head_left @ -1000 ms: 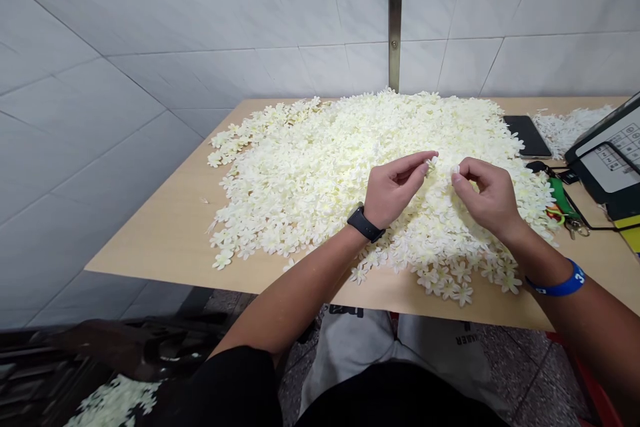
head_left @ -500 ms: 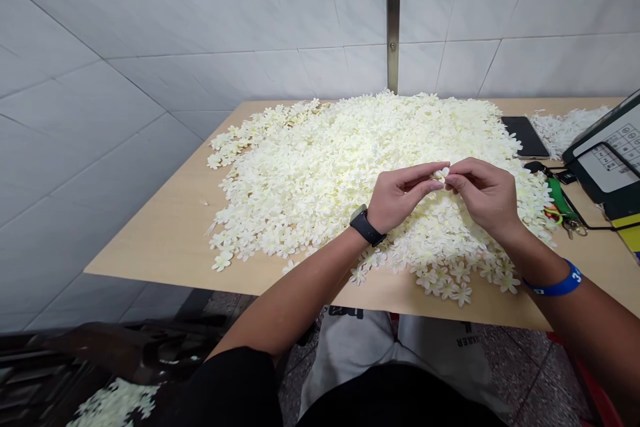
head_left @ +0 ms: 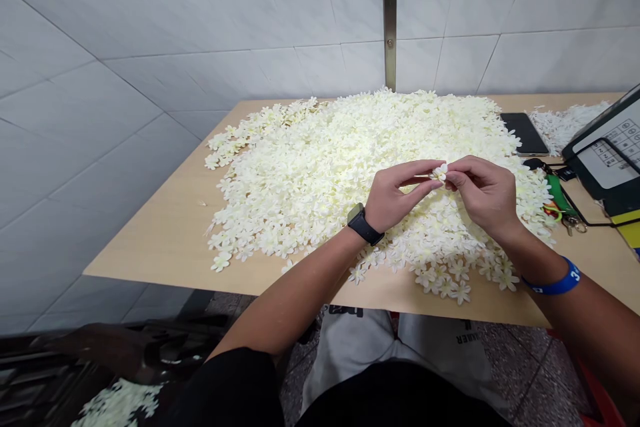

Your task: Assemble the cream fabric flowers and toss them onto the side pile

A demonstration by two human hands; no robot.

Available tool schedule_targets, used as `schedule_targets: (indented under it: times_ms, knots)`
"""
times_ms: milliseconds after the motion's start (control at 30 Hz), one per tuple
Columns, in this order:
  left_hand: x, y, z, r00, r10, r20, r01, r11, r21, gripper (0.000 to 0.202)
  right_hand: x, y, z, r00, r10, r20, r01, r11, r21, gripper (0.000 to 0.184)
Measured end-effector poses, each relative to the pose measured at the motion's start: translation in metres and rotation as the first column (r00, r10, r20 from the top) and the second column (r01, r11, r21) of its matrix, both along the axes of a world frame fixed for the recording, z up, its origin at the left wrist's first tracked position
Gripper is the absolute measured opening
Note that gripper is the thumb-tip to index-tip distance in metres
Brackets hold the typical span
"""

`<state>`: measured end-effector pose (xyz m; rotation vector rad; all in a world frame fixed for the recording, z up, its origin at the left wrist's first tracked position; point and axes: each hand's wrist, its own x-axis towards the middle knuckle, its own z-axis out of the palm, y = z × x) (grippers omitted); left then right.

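Note:
Between my two hands, above the right part of the pile, is a small white artificial flower (head_left: 441,173) with a yellowish centre. My left hand (head_left: 397,195), with a dark watch at the wrist, pinches it from the left between thumb and fingers. From the other side my right hand (head_left: 483,193) grips its right edge with thumb and forefinger; a blue band circles that wrist. Beneath both hands spreads a wide heap of white artificial flowers (head_left: 310,180). Several of them lie loose at the heap's front edge.
The heap lies on a light wooden table (head_left: 165,233) against a tiled wall. To the right are a dark phone (head_left: 525,133), a pile of thin white pieces (head_left: 567,127), keys with a green holder (head_left: 561,197) and a dark box-like object (head_left: 610,153). More flowers (head_left: 117,403) lie low at left.
The flower between my fingers has turned, so its petals and centre show more plainly. Both hands stay almost in place; the view has shifted slightly.

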<state>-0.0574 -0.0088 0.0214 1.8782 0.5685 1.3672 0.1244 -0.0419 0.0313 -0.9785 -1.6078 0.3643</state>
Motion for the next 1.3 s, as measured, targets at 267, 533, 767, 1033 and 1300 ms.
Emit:
schedule_targets:
  times_ms: [267,533,767,1033,1300]
  knots:
    - [0.001,0.0,0.002,0.998,0.064,0.007,-0.063,0.996,-0.059,0.018,-0.001,-0.003,0.001,0.999,0.009,0.044,-0.006,0.999,-0.052,0.022]
    - [0.001,0.001,0.001,0.995,0.094,0.041,-0.09,0.992,-0.089,0.029,-0.002,0.001,-0.005,0.995,0.085,-0.055,-0.09,0.991,-0.102,0.018]
    - [0.0,-0.001,0.002,0.981,0.189,-0.046,-0.189,0.982,0.007,0.021,-0.004,-0.001,-0.007,0.998,0.013,-0.055,-0.018,0.995,-0.103,0.012]
    - [0.002,-0.002,0.001,0.963,0.265,-0.053,-0.242,0.933,0.267,0.011,-0.01,-0.001,-0.008,0.978,0.024,-0.206,-0.063,0.98,-0.187,0.009]
    - [0.003,0.0,-0.002,0.984,0.156,-0.089,-0.152,0.987,0.045,0.016,-0.012,-0.006,-0.01,0.998,-0.06,-0.017,0.059,0.996,-0.062,0.01]
